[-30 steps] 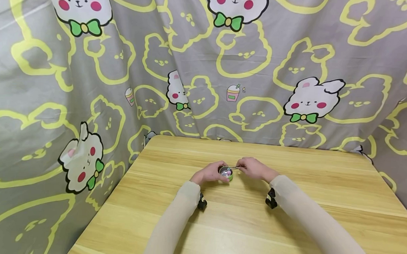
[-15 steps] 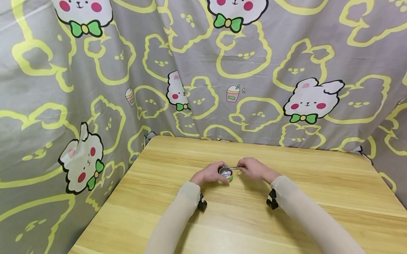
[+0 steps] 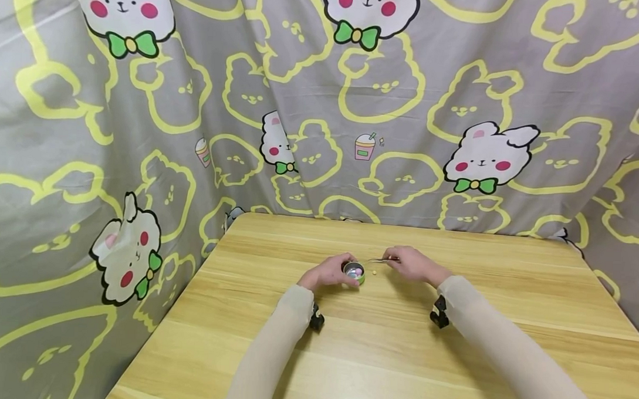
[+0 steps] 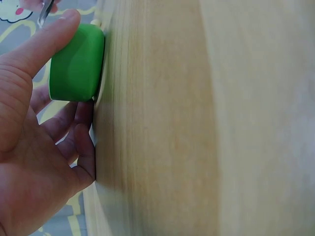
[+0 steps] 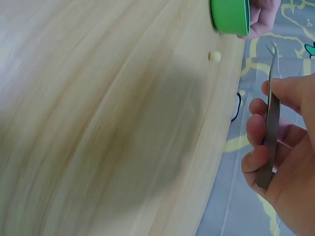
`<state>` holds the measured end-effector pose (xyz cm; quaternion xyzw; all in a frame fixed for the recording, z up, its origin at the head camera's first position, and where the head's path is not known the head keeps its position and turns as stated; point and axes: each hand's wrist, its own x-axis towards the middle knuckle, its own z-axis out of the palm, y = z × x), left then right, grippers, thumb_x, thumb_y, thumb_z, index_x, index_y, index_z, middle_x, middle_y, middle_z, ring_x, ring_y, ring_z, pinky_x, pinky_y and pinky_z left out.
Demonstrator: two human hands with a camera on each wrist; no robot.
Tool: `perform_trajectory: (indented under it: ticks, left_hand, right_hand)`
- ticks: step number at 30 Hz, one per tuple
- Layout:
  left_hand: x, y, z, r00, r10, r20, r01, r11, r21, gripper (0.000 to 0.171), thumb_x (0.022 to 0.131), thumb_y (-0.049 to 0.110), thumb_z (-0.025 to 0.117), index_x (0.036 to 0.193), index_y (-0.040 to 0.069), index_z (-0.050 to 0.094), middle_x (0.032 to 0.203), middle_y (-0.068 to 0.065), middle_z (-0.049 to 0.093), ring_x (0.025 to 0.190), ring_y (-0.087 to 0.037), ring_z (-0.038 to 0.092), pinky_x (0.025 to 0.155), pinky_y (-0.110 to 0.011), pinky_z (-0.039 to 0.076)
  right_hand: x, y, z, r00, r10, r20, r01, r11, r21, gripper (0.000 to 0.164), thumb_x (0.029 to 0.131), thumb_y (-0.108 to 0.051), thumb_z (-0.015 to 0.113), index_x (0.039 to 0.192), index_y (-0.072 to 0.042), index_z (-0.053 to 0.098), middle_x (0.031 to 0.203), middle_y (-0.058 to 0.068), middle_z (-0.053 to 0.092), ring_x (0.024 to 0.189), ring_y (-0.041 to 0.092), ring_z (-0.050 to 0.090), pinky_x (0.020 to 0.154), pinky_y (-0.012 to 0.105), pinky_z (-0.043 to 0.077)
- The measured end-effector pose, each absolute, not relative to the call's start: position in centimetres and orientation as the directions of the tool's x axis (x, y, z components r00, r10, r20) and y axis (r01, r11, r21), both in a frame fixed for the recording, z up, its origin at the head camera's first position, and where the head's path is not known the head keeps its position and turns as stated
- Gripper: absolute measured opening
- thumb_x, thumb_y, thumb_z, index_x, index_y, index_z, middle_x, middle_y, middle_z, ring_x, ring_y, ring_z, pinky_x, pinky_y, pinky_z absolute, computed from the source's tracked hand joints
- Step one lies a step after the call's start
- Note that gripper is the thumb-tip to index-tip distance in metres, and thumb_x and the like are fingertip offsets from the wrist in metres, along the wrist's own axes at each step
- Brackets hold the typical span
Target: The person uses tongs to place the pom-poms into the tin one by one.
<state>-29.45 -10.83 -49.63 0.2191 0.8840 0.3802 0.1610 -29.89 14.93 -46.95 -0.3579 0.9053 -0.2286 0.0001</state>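
Observation:
My left hand (image 3: 331, 270) holds a small round green tin (image 4: 76, 64) on the table, thumb on its near side and fingers behind. The open top of the tin faces up in the head view, showing a pink bead (image 3: 358, 272) and other pale pieces inside. In my right hand (image 3: 409, 262) are metal tweezers (image 5: 271, 128), pinched between thumb and fingers. Their thin curved tips stand slightly apart with nothing between them, just right of the tin's rim. A small pale yellow bead (image 5: 214, 56) lies on the table beside the tin, between the two hands.
The wood-grain table (image 3: 377, 360) extends around both hands. Behind it and to the left hangs a grey curtain (image 3: 312, 93) with cartoon prints, close to the table's back edge. A black wrist camera (image 3: 439, 312) sits under the right sleeve.
The right hand has drawn the tweezers from over the tin to the right, uncovering the yellow bead. A teal speck at the tips a second ago no longer shows. The left hand stays put.

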Motion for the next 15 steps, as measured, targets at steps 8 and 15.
perform_trajectory:
  ticks: [8, 15]
  left_hand:
    - [-29.3, -10.8, -49.6, -0.850, 0.509, -0.133, 0.236, 0.595, 0.768, 0.050, 0.076, 0.022, 0.081, 0.117, 0.014, 0.055, 0.102, 0.004, 0.059, 0.092, -0.012, 0.055, 0.081, -0.027, 0.044]
    - [-29.3, -10.8, -49.5, -0.851, 0.507, -0.137, 0.232, 0.597, 0.768, 0.048, 0.077, 0.024, 0.081, 0.117, 0.016, 0.056, 0.102, 0.004, 0.059, 0.093, -0.012, 0.055, 0.081, -0.028, 0.044]
  right_hand:
    - [-30.3, 16.8, -47.5, -0.747, -0.645, 0.162, -0.646, 0.646, -0.405, 0.011, 0.093, -0.007, 0.056, 0.097, -0.005, 0.065, 0.087, 0.003, 0.063, 0.079, 0.017, 0.057, 0.072, 0.039, 0.047]
    - [-30.2, 17.8, -48.0, -0.761, -0.638, 0.117, -0.619, 0.658, -0.429, 0.010, 0.093, -0.006, 0.056, 0.096, -0.005, 0.066, 0.085, 0.004, 0.063, 0.074, 0.014, 0.053, 0.068, 0.037, 0.045]
